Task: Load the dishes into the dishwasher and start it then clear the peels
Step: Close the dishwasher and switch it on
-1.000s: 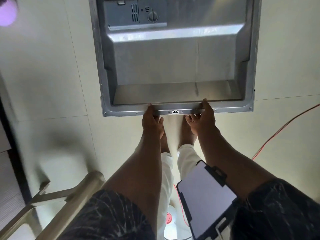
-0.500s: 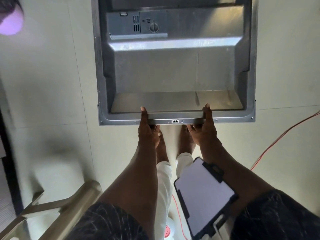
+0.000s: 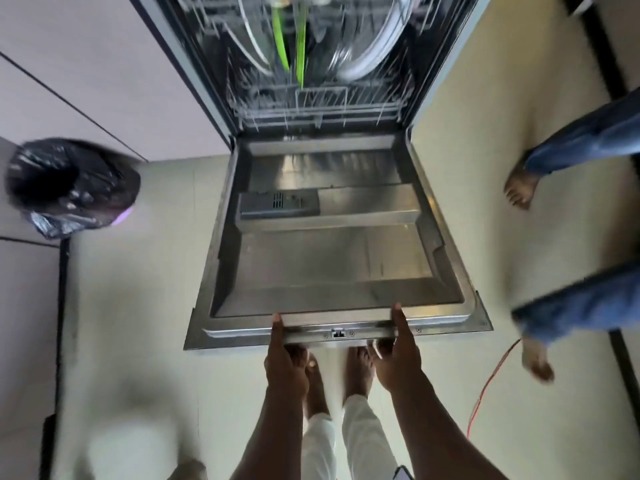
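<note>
Head view, dishwasher open. The dishwasher door [image 3: 332, 268] lies lowered, close to level, its inner face upward with the detergent dispenser [image 3: 278, 202] on it; the left hand [image 3: 285, 358] and the right hand [image 3: 398, 358] each grip its near edge, thumb on top and fingers curled beneath, either side of the latch. The dishes stand in the rack [image 3: 311, 102] inside the tub, blurred; the peels are not in view.

Hazards, as judged from here: the gripped edge hangs directly over the person's own bare feet [image 3: 358, 372], so a slipped grip or a dropped door could strike the toes; fingers curled under the edge could be pinched against the frame if the door is swung shut without shifting the hold; should the rack not be fully home, the door would foul it and jolt the dishes; a bystander's legs [image 3: 581, 306] stand near the door's right side, and a red cable [image 3: 491, 382] trails on the floor there, either of which could trip someone stepping back.

Count: two hands on one door; one rack visible; two green strips [image 3: 291, 46] among the load; round rims of dishes too blurred to number; one bin [image 3: 69, 185] lined with a black bag at left; one cable; two bystander legs in blue; two bare feet of the person's own.
</note>
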The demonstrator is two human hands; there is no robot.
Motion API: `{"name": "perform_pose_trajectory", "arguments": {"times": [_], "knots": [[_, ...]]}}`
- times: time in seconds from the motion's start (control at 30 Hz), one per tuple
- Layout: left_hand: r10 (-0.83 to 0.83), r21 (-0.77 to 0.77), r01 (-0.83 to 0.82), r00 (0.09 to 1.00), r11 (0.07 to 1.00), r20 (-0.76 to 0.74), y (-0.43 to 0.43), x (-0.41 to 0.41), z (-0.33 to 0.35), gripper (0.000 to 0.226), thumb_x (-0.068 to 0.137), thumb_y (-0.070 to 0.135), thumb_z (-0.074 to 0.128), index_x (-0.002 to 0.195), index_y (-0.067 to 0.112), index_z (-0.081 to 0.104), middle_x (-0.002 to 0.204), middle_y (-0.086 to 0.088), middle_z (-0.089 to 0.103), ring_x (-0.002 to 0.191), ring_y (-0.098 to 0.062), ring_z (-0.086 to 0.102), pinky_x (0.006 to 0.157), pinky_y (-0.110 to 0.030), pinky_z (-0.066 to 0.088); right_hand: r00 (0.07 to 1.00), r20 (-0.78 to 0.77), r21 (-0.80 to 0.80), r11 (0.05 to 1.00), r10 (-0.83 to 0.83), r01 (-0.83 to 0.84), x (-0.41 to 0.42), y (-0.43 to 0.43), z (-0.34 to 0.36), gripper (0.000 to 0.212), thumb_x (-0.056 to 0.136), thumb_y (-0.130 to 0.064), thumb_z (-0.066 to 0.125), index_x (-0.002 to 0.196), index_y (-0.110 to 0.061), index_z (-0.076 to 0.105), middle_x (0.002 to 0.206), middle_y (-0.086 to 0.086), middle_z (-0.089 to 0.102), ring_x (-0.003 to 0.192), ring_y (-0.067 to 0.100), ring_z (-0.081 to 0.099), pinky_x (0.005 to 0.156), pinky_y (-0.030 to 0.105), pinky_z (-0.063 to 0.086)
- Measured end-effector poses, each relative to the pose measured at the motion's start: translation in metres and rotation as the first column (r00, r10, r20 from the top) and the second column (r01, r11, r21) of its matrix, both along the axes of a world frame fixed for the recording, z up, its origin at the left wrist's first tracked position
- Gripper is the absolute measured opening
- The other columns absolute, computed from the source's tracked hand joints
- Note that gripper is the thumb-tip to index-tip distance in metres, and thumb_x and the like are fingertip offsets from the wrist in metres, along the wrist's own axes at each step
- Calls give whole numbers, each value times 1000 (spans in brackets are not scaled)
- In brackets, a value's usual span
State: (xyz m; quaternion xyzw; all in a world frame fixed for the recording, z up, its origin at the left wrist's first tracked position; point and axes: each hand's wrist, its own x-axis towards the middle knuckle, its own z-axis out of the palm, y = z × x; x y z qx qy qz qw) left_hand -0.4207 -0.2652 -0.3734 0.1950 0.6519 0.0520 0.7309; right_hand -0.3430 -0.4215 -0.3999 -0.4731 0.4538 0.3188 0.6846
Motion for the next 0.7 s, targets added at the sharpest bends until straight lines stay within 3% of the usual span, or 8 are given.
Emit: {"name": "perform_pose_trajectory", "arguments": {"times": [0.03, 0.1, 0.13, 0.2, 0.3, 0.4, 0.53, 0.7], "knots": [[12, 15, -12, 999, 1000, -30, 2, 2, 12, 15, 83, 41, 73, 86, 26, 70, 69, 9, 68, 57, -3, 63, 59, -18, 52, 1000, 1, -14, 1000, 10, -10, 4, 1, 16, 111, 43, -82, 82, 132, -21, 58, 121, 5, 63, 115, 27, 62, 105, 49, 50], [102, 4, -101, 995, 995, -25, 10, 10, 33, 34, 62, 46, 85, 80, 22, 68, 68, 2, 58, 60, -11, 55, 73, -26, 52, 996, -2, -43, 995, -90, 90, 18, 7, 54, 74, 59, -59, 88, 115, -18, 65, 103, 4, 63, 99, 23, 61, 98, 46, 52], [92, 15, -92, 995, 996, -22, 14, 18, 44, 36, 60, 48, 86, 74, 22, 64, 63, 2, 52, 58, -12, 50, 77, -28, 51, 985, -29, -39, 985, -172, 171, 25, 10, 69, 54, 69, -48, 87, 110, -18, 67, 98, 3, 62, 95, 21, 59, 92, 42, 52], [53, 42, -52, 998, 998, -22, 21, 30, 64, 37, 65, 50, 85, 69, 23, 60, 59, 2, 49, 57, -12, 46, 76, -30, 50, 972, -51, 15, 973, -227, 228, 37, 18, 90, 44, 78, -47, 82, 113, -25, 66, 103, 2, 63, 99, 21, 60, 92, 40, 52], [-6, 51, 7, 1000, 999, -30, 33, 50, 106, 32, 74, 48, 83, 83, 23, 65, 76, -1, 59, 70, -14, 57, 76, -31, 52, 975, -32, 22, 975, -222, 223, 60, 28, 130, 19, 88, -28, 78, 103, -21, 70, 96, 7, 65, 88, 22, 60, 84, 40, 52], [-16, 103, 16, 1000, 995, 1, 44, 69, 137, 32, 79, 43, 82, 98, 22, 68, 94, -5, 65, 89, -19, 64, 74, -31, 55, 976, 23, -15, 976, -217, 218, 82, 37, 162, 14, 87, -20, 78, 95, -13, 69, 82, 5, 65, 78, 19, 61, 77, 39, 54], [-98, 194, 91, 995, 977, 27, 56, 97, 181, 29, 85, 44, 77, 101, 21, 67, 97, -5, 65, 83, -18, 63, 59, -25, 54, 981, 90, 33, 985, -170, 168, 111, 45, 197, 4, 93, -14, 70, 91, -16, 67, 79, 4, 62, 76, 19, 58, 63, 34, 50], [-60, 245, 56, 998, 968, 9, 74, 131, 216, 32, 81, 47, 80, 99, 23, 68, 109, -3, 69, 100, -23, 67, 86, -41, 57, 981, 172, 45, 996, -86, 79, 145, 63, 230, 25, 94, -20, 71, 116, -10, 65, 96, 10, 65, 89, 23, 62, 65, 33, 57]]}}
